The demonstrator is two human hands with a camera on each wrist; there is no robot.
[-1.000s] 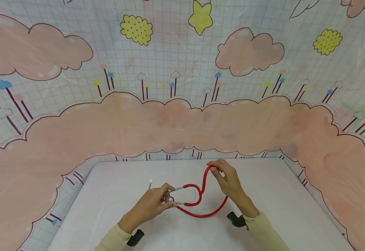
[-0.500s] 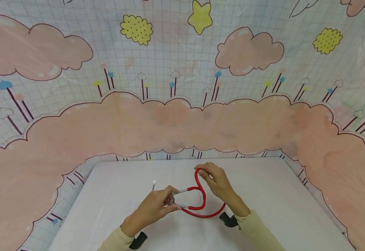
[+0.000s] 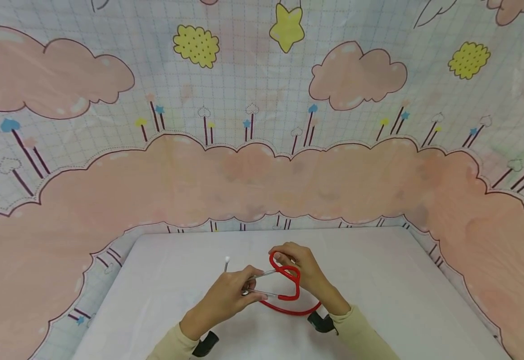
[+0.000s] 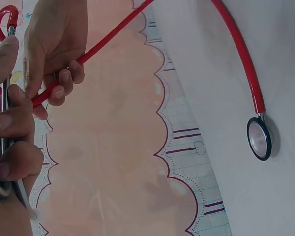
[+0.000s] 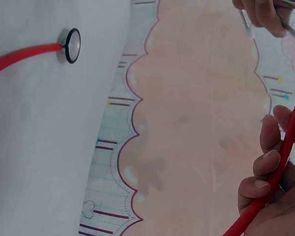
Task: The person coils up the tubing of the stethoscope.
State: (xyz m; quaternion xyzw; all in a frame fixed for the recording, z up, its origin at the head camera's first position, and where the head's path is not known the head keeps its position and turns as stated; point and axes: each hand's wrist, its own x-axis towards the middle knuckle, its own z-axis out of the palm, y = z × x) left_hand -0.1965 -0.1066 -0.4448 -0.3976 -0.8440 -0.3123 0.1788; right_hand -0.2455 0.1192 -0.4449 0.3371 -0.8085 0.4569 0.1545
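A stethoscope (image 3: pixel 297 285) with red tubing and metal ear tubes is held above the white table by both hands. My left hand (image 3: pixel 231 290) grips the metal ear tubes, and one white ear tip (image 3: pixel 227 259) sticks up beyond its fingers. My right hand (image 3: pixel 304 267) holds the red tubing, bent into a small loop near the fork. From there the tubing sags in a curve below the hands. In the left wrist view the black-rimmed chest piece (image 4: pixel 259 138) hangs at the tubing's end near the table surface; in the head view it is hidden.
The white table (image 3: pixel 370 260) spreads under both hands. Behind it and along its sides hangs a patterned cloth (image 3: pixel 252 185) with pink clouds and yellow stars. A black wrist-worn piece (image 3: pixel 321 322) sits below each forearm.
My right hand has moved left and slightly down toward the left hand, folding the red tubing into a tighter loop. The left hand has shifted a little to the right.
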